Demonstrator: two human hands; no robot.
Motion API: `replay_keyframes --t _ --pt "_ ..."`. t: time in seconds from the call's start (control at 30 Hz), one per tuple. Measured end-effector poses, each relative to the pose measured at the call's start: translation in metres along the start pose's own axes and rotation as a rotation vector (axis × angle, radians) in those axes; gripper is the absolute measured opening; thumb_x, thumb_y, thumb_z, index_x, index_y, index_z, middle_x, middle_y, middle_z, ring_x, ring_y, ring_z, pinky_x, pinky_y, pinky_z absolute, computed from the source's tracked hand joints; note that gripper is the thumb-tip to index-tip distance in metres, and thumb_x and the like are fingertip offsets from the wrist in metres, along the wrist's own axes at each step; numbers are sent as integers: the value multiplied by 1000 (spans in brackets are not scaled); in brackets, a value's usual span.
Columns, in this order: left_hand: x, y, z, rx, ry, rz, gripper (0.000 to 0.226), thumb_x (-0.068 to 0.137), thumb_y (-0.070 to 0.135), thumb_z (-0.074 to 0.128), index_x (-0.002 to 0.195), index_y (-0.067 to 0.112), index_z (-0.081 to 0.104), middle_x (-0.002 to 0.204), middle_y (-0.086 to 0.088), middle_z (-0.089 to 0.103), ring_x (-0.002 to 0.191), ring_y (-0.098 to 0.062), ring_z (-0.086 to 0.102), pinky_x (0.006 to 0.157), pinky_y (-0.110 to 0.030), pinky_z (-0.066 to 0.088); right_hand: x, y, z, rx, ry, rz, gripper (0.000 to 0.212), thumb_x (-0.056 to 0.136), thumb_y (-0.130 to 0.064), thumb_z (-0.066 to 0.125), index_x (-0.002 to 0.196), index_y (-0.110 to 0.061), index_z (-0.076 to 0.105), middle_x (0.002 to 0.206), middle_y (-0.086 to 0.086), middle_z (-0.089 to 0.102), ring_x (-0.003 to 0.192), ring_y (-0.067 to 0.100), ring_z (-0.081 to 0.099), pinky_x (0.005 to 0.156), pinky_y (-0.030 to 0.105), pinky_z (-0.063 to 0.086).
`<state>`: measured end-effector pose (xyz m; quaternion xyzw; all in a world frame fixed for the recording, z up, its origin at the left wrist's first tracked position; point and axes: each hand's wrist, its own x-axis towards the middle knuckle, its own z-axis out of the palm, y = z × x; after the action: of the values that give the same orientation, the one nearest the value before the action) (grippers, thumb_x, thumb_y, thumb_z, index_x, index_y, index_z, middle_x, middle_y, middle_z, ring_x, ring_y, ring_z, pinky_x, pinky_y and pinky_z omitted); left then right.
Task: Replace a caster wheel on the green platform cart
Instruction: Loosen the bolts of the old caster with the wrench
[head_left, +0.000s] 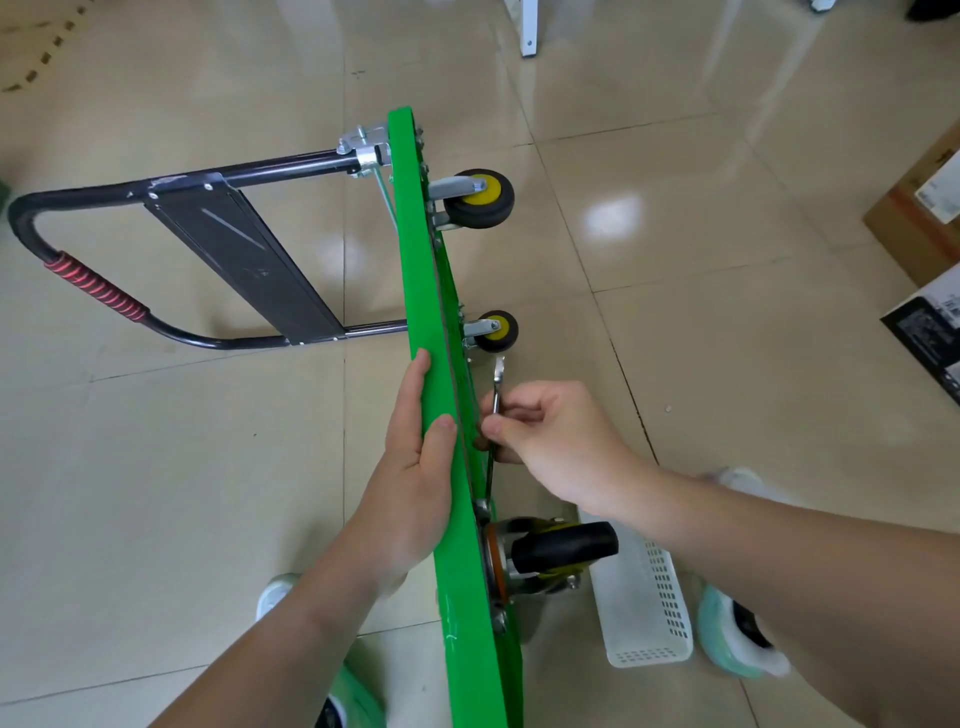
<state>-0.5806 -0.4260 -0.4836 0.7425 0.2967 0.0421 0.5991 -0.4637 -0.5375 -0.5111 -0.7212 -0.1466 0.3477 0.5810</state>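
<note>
The green platform cart stands on edge on the tiled floor, with its handle lying out left, open tiles on both sides and cardboard boxes well off to the right. The left hand lies flat along the deck's top edge, its grip released. The right hand has its grip pinching a wrench at the underside, just beyond the near caster wheel.

No text, brand or number is showing clearly enough to read. A pale label is sitting on the cardboard box at the right edge of the frame. Small print is running across the black box just below it. Both are appearing too small and blurred to make out.
</note>
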Motion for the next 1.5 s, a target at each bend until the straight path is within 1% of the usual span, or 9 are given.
replay_keyframes --t 0.13,0.27,0.53,0.67,0.83,0.93,1.23,1.33,1.5 --pt "1 -2 0 13 8 7 56 113 28 31 154 62 14 162 27 28 146 1 35 126 -38 28 11 -6 -16 226 125 109 14 95 -1 63 95 -14 69 94 10 73 81 21 76 79 38 63" --pt "1 -1 -1 22 4 1 56 113 28 31 154 63 14 159 31 27 146 2 34 126 -37 26 26 4 -20 203 91 302 12 97 -5 63 107 1 66 95 16 71 79 26 76 75 39 63" --pt "2 -4 -4 34 -20 6 58 112 29 32 152 66 12 163 27 26 147 1 33 126 -40 27 48 14 -10 256 32 495 24 95 -1 63 117 6 56 92 16 68 67 27 75 64 38 62" --pt "2 -4 -5 31 -31 8 57 112 29 32 147 69 11 164 28 24 148 3 31 127 -38 26 55 14 -6 236 20 568 4 96 5 58 99 5 60 84 15 68 56 26 71 51 34 60" --pt "2 -5 -6 30 -35 15 57 112 29 32 144 71 12 164 29 22 149 7 27 128 -36 22 59 20 0 176 -20 546 7 94 -1 65 98 3 60 82 18 69 68 30 71 77 44 61" --pt "1 -4 -6 33 -41 19 58 112 28 32 147 68 10 164 29 21 148 9 25 129 -35 21 59 24 1 182 -7 537 8 94 -2 65 98 2 60 83 17 69 69 31 71 81 46 60" --pt "1 -2 -5 31 -41 17 57 112 28 31 147 67 10 164 29 20 148 8 26 128 -35 22 54 25 8 256 -52 541 27 96 -1 61 122 7 56 88 14 66 59 22 71 55 37 61" --pt "1 -2 -5 32 -37 21 58 113 27 31 149 66 10 164 28 21 147 8 27 128 -35 23 51 18 8 197 -68 452 30 96 -3 62 124 5 59 98 16 69 66 22 73 70 42 64" --pt "3 -6 -4 20 -33 19 57 113 29 32 145 72 12 165 26 24 148 2 32 126 -40 28 24 7 7 86 -62 165 16 93 -6 66 97 -19 75 96 7 78 92 21 75 92 48 59"
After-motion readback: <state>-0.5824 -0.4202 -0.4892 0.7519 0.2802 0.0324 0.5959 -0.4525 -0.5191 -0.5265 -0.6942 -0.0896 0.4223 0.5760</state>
